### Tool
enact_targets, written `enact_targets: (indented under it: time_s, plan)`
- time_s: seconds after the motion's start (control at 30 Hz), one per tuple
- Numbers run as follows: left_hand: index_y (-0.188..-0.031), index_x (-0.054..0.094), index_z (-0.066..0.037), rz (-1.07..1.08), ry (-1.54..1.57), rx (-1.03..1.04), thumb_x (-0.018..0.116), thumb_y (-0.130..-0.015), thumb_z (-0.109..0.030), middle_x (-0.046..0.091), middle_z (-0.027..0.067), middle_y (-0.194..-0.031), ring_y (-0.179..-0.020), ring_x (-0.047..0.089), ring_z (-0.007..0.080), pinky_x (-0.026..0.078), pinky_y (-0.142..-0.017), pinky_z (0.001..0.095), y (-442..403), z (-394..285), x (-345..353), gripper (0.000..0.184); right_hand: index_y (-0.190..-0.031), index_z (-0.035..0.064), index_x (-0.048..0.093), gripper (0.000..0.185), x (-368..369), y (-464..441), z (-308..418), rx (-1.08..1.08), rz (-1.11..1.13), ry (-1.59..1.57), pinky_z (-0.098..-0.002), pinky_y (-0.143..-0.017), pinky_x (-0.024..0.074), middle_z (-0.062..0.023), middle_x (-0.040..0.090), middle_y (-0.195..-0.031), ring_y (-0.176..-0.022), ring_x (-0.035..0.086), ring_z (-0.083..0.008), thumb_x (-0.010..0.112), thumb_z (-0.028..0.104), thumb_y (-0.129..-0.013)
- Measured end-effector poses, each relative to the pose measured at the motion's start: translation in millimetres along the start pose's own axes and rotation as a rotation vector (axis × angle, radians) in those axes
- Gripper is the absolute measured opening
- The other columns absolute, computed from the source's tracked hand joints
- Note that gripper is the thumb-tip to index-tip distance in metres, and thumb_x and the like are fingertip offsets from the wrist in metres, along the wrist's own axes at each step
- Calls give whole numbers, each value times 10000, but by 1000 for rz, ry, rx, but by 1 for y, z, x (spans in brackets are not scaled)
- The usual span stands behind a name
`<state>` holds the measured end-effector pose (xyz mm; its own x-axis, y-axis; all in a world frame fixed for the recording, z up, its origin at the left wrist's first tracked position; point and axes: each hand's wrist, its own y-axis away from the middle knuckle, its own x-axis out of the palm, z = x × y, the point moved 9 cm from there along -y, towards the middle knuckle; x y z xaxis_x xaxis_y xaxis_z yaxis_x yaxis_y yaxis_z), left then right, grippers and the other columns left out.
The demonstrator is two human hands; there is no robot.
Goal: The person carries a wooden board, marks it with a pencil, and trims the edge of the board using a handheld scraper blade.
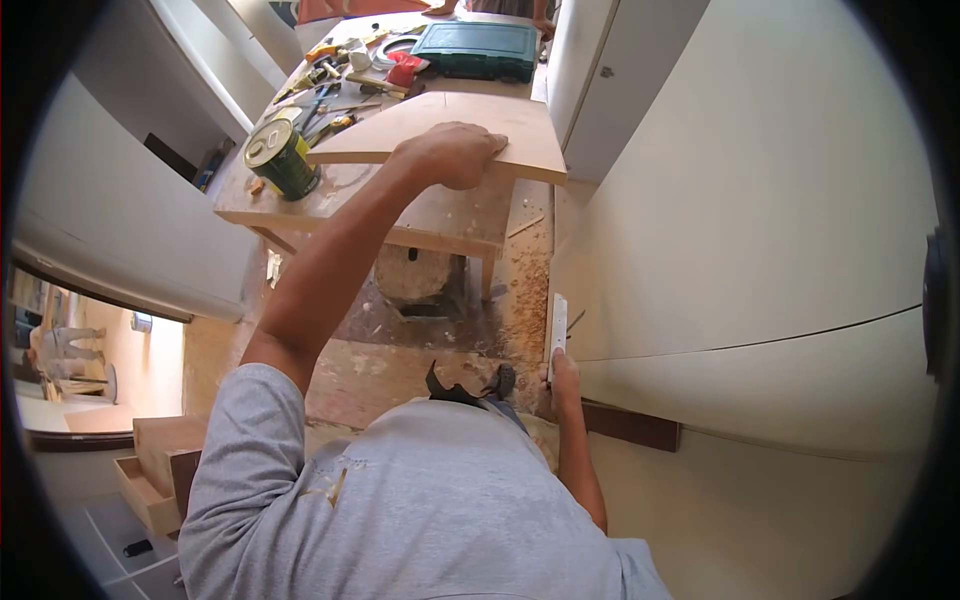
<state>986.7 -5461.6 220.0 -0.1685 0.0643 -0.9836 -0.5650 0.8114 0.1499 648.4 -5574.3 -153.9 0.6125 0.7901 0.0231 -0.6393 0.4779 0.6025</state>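
My left hand (455,155) grips a pale wooden board (400,125) near its front edge. Its fingers lie on the top face and part of the hand hangs over the edge. The board has one slanted side and rests above the workbench (430,210), jutting past its right side. Low on the right, my right hand (565,375) is closed around a light, flat, ruler-like tool (559,320) held upright. A thin dark piece sticks out beside that tool; how they join is unclear.
A dark tin (285,165) stands at the bench's left corner. Behind the board lie several tools, a red packet (405,68) and a green case (477,50). Wood shavings (527,290) cover the floor. A pale curved wall (750,200) flanks my right. Another person's hand (440,8) shows at the far end.
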Motion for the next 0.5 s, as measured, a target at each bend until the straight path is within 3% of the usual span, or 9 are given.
enact_targets:
  time_s: [0.5]
  plan:
    - [-1478,535,-77,56,-56,-8,556,-853,-19,647,195,-1327,-1274,590,340,444,-1099,446,-12,8,-14,628,-969,96,523,360,-15,-4,-13,33,-63,-14,-272,-385,425,-44,548,-669,-446,494,-129,517,445,-1058]
